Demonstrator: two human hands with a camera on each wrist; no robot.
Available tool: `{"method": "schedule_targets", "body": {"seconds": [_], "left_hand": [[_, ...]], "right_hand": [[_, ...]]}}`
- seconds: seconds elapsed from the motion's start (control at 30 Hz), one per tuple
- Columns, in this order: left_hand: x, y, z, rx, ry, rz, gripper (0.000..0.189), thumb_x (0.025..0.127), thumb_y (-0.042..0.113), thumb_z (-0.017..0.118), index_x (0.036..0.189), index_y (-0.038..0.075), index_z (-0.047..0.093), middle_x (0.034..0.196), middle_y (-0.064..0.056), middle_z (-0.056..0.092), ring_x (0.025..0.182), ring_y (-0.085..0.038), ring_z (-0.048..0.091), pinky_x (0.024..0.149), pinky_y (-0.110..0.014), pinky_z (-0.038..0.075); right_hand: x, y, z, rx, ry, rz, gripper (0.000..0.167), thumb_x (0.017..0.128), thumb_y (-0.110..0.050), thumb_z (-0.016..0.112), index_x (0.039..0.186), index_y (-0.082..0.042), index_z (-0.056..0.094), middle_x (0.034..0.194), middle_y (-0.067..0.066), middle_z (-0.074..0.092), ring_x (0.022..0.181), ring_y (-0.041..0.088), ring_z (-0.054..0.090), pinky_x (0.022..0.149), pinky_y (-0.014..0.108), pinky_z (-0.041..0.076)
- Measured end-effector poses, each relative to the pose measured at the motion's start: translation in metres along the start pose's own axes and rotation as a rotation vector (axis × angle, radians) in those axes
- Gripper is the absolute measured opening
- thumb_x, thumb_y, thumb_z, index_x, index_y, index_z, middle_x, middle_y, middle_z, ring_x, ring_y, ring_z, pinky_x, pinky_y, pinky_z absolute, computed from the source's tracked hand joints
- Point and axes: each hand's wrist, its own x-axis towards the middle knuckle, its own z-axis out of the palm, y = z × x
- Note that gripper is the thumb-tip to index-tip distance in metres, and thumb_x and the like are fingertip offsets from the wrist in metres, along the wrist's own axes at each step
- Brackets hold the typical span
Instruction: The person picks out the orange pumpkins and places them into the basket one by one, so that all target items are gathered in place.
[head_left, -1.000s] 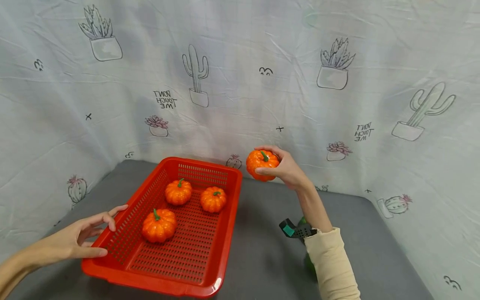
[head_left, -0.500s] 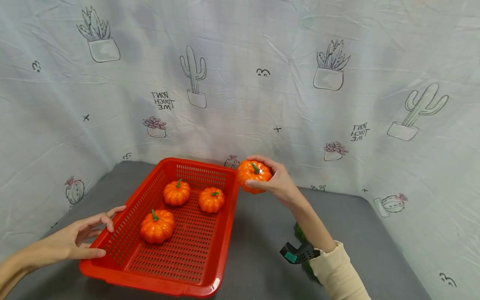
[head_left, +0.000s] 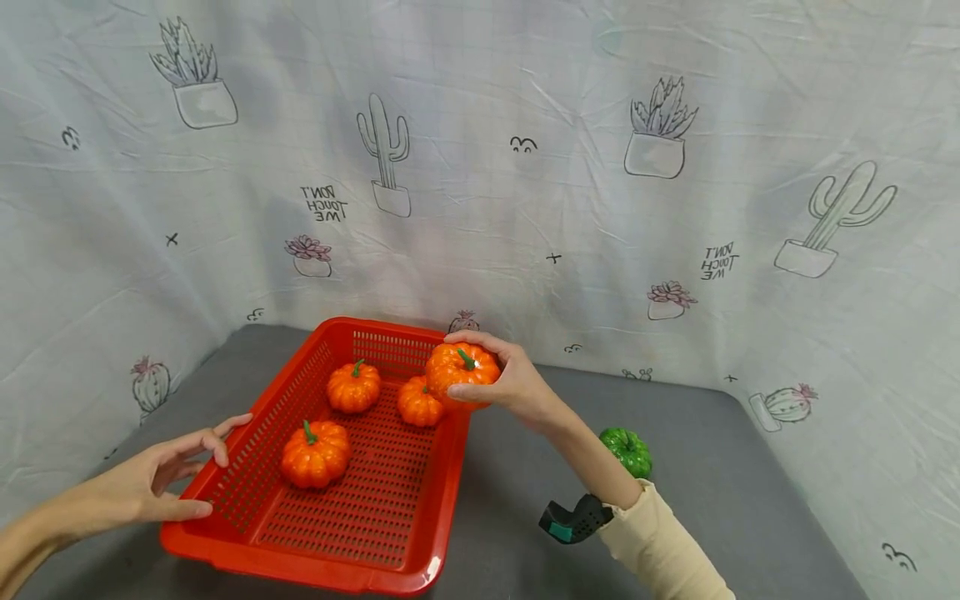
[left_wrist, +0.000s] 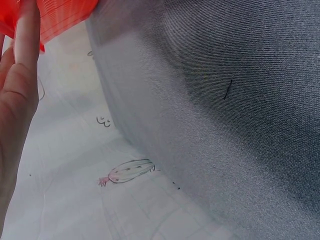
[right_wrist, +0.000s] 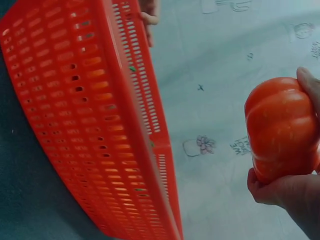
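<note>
In the head view a red plastic basket (head_left: 442,533) with slotted walls holds several small orange pumpkins, among them a front one (head_left: 316,454), a back one (head_left: 353,386) and one at the right (head_left: 417,403). My right hand (head_left: 517,385) grips another orange pumpkin (head_left: 461,371) between thumb and fingers, above the basket's right rim. That held pumpkin (right_wrist: 281,131) is beside the basket wall in the right wrist view. My left hand (head_left: 146,483) holds the basket's left rim, thumb and index fingertip over the edge and other fingers partly hidden behind the wall.
A green pumpkin (head_left: 627,451) lies on the grey table (head_left: 525,500), partly behind my right forearm. My right wrist wears a black camera mount (head_left: 573,520). A white cloth (head_left: 480,167) printed with cacti hangs behind and at both sides of the table.
My right hand has carried the orange pumpkin left and down, from beyond the basket to over its right rim. The green pumpkin has come into view. My left hand has stayed at the rim.
</note>
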Motion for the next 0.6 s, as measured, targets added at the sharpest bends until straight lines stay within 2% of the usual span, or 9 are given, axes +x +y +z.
{"method": "schedule_targets", "body": {"seconds": [0.23, 0.47, 0.6], "left_hand": [[-0.001, 0.002, -0.001, -0.002, -0.011, 0.004, 0.034, 0.087, -0.010, 0.058, 0.115, 0.002, 0.044, 0.131, 0.010, 0.042, 0.116, -0.002, 0.047, 0.088, -0.018, 0.043], [0.001, 0.003, -0.001, -0.040, -0.047, 0.008, 0.033, 0.088, -0.011, 0.057, 0.116, 0.001, 0.043, 0.147, 0.017, 0.028, 0.124, 0.004, 0.039, 0.091, -0.018, 0.042], [0.000, 0.004, -0.001, -0.048, -0.044, -0.022, 0.032, 0.089, -0.009, 0.057, 0.116, 0.000, 0.042, 0.144, 0.016, 0.031, 0.123, 0.005, 0.039, 0.091, -0.017, 0.042]], "right_hand": [[0.010, 0.013, 0.011, -0.036, -0.078, 0.052, 0.050, 0.080, -0.003, 0.075, 0.126, -0.011, 0.058, 0.123, 0.010, 0.056, 0.096, 0.024, 0.059, 0.080, 0.035, 0.053], [0.025, 0.034, 0.025, -0.088, -0.209, 0.098, 0.049, 0.081, -0.004, 0.074, 0.126, -0.011, 0.058, 0.119, 0.007, 0.058, 0.097, 0.020, 0.059, 0.081, 0.035, 0.053], [0.032, 0.046, 0.031, -0.123, -0.328, 0.105, 0.048, 0.081, -0.004, 0.074, 0.126, -0.012, 0.059, 0.119, 0.001, 0.059, 0.098, 0.016, 0.058, 0.083, 0.034, 0.053]]}}
